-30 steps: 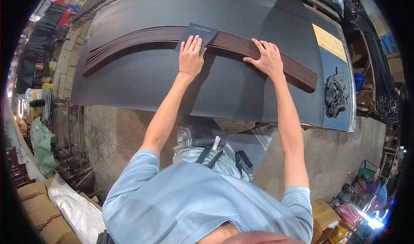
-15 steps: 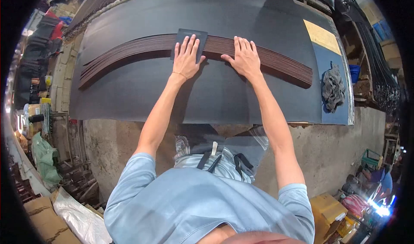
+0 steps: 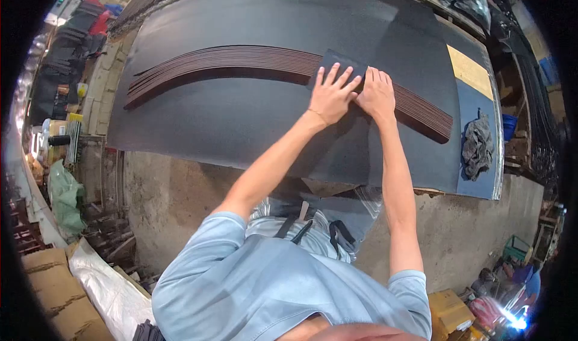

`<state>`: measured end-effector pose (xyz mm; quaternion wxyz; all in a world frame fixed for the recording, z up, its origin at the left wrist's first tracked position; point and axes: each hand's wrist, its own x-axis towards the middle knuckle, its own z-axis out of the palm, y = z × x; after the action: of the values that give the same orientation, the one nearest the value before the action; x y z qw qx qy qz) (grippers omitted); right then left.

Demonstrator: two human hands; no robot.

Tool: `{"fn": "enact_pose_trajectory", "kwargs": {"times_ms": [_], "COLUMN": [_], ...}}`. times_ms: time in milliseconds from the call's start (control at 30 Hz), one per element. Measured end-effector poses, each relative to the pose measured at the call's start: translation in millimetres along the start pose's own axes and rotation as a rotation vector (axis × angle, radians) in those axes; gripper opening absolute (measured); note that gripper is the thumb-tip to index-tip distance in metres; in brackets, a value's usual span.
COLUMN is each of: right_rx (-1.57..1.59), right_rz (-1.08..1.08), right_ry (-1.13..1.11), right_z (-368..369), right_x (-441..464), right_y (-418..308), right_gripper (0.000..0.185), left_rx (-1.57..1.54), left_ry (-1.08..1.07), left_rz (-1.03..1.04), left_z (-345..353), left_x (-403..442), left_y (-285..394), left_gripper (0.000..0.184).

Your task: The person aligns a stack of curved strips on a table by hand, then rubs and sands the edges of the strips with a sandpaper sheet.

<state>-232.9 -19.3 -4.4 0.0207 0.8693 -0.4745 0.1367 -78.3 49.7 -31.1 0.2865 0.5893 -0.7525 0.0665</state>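
A long, curved bundle of thin dark-brown strips (image 3: pixel 241 60) lies across the dark sheet on the table (image 3: pixel 253 118). Right of its middle, a small black square piece (image 3: pixel 344 59) rests on top of the strips. My left hand (image 3: pixel 332 97) presses flat on this piece with its fingers spread. Just beside it, my right hand (image 3: pixel 377 94) lies over the strips at the piece's right edge, its fingers side by side and the thumb close to my left hand. The strips fan apart slightly at their left end.
A crumpled dark cloth (image 3: pixel 477 147) lies on a blue sheet (image 3: pixel 472 187) at the table's right end, near a yellowish panel (image 3: pixel 469 71). A green bag (image 3: pixel 65 196) and cardboard (image 3: pixel 60 293) stand at the left. A cardboard box (image 3: pixel 448 311) is at the lower right.
My left hand and the black piece have moved right along the strips. My right hand first came left, and the two hands now nearly touch. The camera view has shifted slightly.
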Motion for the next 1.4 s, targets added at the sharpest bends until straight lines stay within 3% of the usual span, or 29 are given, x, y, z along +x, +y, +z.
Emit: {"fn": "enact_pose_trajectory", "kwargs": {"times_ms": [67,133,167,233,300,367,433,467,500,533,567,633,667,767,833,933,967,1100,1233,1267,1400], "right_rx": [0.057,0.037,0.012,0.008,0.052,0.068,0.105,0.2,0.21,0.203,0.19,0.169,0.171,0.151,0.15,0.097,0.098,0.129,0.139,0.159,0.245], "right_rz": [0.022,0.025,0.031,0.051,0.047,0.065,0.107,0.166,0.16,0.166,0.181,0.161,0.14,0.118,0.115,0.048,0.06,0.046,0.067,0.048,0.056], "right_ry": [0.034,0.054,0.076,0.04,0.044,0.075,0.125,0.01,0.01,-0.005,-0.016,0.017,0.051,0.115,0.142,0.028,0.036,0.011,-0.022,-0.054,-0.167], "right_z": [-4.1,0.6,1.1,-5.1,-5.9,-0.5,-3.8,-12.1,-10.0,-8.0,-6.8,-0.2,-2.4,9.3,10.5,-1.8,-4.3,-9.1,-5.7,-4.9,-8.9], "right_x": [0.5,-1.9,-0.5,-5.8,-0.2,0.5,0.2,0.9,1.7,2.3,2.9,-1.3,-1.1,3.3,2.7,2.4,4.9,3.4,13.5,17.5,26.4], "right_y": [-4.3,-8.8,-10.2,-15.3,-13.7,-10.7,-12.3,-14.1,-18.1,-19.4,-17.1,-17.0,-16.8,-8.1,-5.4,-10.2,-10.7,-12.4,-12.7,-14.3,-16.3], "right_gripper": [0.107,0.108,0.109,0.11,0.109,0.114,0.127,0.14,0.14,0.143,0.146,0.147,0.144,0.138,0.135,0.108,0.108,0.095,0.092,0.09,0.084], "left_rx": [0.121,0.256,0.354,0.348,0.23,0.122,0.063,0.2,0.186,0.339,0.506,0.484,0.338,0.212,0.122,0.144,0.171,0.16,0.125,0.019,0.065], "left_ry": [0.039,0.018,0.13,0.136,0.001,0.085,0.048,0.025,-0.069,-0.03,0.134,0.046,-0.043,0.057,-0.017,-0.172,-0.191,-0.412,-0.251,-0.254,-0.231], "left_rz": [0.005,-0.195,-0.247,-0.344,-0.246,-0.034,0.049,0.042,-0.097,-0.219,-0.189,-0.317,-0.306,-0.11,-0.05,0.018,0.126,0.171,0.37,0.301,0.135], "left_z": [-33.4,-66.5,-48.4,-41.4,-27.4,12.8,-4.3,-22.8,-57.1,-67.8,-49.5,-41.7,-45.0,18.1,0.8,-45.5,-48.4,-78.1,-48.3,-42.0,-46.7], "left_x": [-5.9,-16.2,-28.8,-11.4,10.4,7.6,4.3,0.9,4.1,-2.6,-14.7,-2.5,12.4,14.0,9.3,-4.1,-4.5,33.2,22.2,16.9,6.3], "left_y": [-41.6,-94.6,-133.7,-116.7,-43.7,-3.5,-19.9,-39.6,-63.2,-98.2,-154.1,-136.7,-92.5,-5.8,-17.3,-50.3,-64.4,-63.6,-80.9,-80.1,-76.8], "left_gripper": [0.034,0.031,0.033,0.037,0.04,0.04,0.039,0.035,0.031,0.028,0.028,0.03,0.031,0.04,0.042,0.043,0.053,0.08,0.076,0.068,0.057]}}
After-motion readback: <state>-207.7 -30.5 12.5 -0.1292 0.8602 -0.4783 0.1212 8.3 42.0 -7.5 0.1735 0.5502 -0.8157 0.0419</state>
